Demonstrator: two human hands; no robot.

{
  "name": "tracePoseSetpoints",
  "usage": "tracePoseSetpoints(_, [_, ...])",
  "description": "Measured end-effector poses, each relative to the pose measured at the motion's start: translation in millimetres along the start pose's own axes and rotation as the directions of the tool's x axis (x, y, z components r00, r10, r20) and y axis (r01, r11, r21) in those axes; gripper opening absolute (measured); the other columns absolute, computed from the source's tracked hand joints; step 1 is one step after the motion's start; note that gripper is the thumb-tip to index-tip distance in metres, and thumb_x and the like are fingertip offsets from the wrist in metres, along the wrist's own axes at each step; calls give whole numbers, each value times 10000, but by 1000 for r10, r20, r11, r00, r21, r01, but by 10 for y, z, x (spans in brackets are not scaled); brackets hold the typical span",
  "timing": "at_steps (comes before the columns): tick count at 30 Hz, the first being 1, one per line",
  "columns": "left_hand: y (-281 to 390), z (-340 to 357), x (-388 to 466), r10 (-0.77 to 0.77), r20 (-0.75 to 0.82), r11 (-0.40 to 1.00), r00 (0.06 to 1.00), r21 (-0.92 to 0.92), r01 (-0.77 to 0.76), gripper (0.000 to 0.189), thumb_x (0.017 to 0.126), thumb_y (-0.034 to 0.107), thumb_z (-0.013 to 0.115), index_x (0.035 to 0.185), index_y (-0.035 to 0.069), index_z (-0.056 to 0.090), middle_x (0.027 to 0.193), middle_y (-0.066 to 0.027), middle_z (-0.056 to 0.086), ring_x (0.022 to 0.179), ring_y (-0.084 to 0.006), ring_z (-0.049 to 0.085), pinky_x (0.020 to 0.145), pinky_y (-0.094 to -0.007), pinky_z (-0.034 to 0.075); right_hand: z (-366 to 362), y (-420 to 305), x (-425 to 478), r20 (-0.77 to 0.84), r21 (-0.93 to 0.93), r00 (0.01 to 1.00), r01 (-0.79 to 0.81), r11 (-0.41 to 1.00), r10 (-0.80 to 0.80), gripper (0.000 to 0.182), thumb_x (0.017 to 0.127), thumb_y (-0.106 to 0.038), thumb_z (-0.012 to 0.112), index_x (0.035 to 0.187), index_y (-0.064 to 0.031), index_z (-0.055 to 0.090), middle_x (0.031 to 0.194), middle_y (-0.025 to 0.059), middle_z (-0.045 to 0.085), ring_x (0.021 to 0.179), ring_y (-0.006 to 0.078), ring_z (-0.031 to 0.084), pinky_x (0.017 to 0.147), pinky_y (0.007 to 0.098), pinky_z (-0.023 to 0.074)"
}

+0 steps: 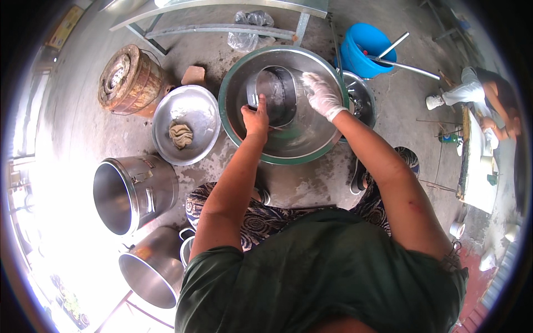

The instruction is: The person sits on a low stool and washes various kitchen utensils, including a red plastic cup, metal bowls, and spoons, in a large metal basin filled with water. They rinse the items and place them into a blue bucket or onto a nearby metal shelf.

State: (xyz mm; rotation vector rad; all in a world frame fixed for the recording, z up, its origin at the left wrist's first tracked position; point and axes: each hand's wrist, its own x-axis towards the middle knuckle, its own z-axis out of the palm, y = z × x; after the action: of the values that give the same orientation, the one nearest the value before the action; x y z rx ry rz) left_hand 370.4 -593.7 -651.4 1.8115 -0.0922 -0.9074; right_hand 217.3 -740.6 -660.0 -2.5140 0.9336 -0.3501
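A large round metal basin with a green outer side [287, 160] stands on the floor before me. Inside it, a metal pot [275, 93] lies tilted, its opening facing up toward me. My bare left hand [257, 118] grips the pot's near left rim, thumb and fingers around the edge. Just right of the pot, over the basin, is my right hand [322, 93] in a thin whitish glove. Its fingers are blurred, and whether they hold anything is unclear. A shallow metal bowl [195, 106] with a crumpled tan cloth [180, 135] sits left of the basin.
Right of the basin are a bowl of metal utensils [368, 98] and a blue bucket [354, 52] holding metal rods. On the left stand a rusty stove [141, 79] and two large steel pots [162, 195]. A metal bench [225, 28] spans the far side. Another person [491, 89] is at far right.
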Motion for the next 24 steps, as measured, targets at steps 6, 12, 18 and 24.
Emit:
tracePoseSetpoints(6, [-13, 26, 84, -94, 88, 987, 992, -122, 105, 813, 771, 564, 650, 1224, -49, 368, 1179, -248, 501, 961, -342, 591, 616, -410, 571, 257, -31, -118, -10, -45, 995, 98, 994, -99, 399, 757, 32, 465, 1140, -18, 568, 1171, 178, 567, 1094, 328, 530, 964, 379, 402])
tracePoseSetpoints(12, [-64, 157, 110, 169, -142, 985, 975, -17, -173, 740, 769, 492, 702, 1099, -111, 427, 1048, -251, 555, 917, -347, 586, 763, -411, 480, 379, 29, 106, 462, 764, 488, -643, -53, 741, 233, 861, -195, 539, 1009, -26, 602, 971, 106, 639, 876, 222, 622, 708, 388, 508])
tracePoseSetpoints(18, [-175, 283, 130, 189, -215, 980, 958, -13, -197, 779, 776, 485, 697, 1178, -105, 386, 1056, -245, 538, 932, -291, 563, 811, -402, 454, 556, -631, -150, 261, 868, 965, -247, 430, 29, 326, 840, -64, 485, 1150, -3, 565, 1030, 86, 629, 972, 197, 590, 874, 314, 450])
tracePoseSetpoints(24, [161, -2, 3, -90, 33, 993, 995, -70, 92, 775, 746, 454, 730, 1252, -6, 367, 1157, -187, 503, 984, -266, 547, 774, -342, 491, 211, -399, -346, 436, -217, 830, 471, 855, -347, 373, 772, -76, 517, 1135, -91, 602, 1157, 86, 590, 1105, 233, 539, 1013, 439, 298])
